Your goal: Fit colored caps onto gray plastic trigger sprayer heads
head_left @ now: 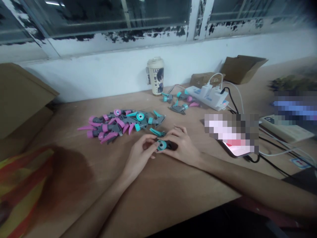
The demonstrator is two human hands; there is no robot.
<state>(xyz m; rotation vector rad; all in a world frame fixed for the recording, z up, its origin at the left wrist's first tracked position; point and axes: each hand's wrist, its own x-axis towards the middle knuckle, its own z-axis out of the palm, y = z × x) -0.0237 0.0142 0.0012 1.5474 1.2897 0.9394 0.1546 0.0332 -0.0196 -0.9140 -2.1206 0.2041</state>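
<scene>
Between my two hands is a trigger spray head, dark grey with a teal collar turned up toward me and a teal trigger pointing away. My left hand pinches the collar's left side with thumb and fingers. From the right, my right hand wraps round the grey body and hides much of it. Just beyond my hands lies a heap of similar spray heads, grey with pink or teal parts. Several more spray heads lie farther back, near the power strip.
A lidded cup stands against the wall. At the right are a power strip with plugs and cables, a phone and a power bank. Cardboard boxes stand behind. A red and yellow bag sits at the left.
</scene>
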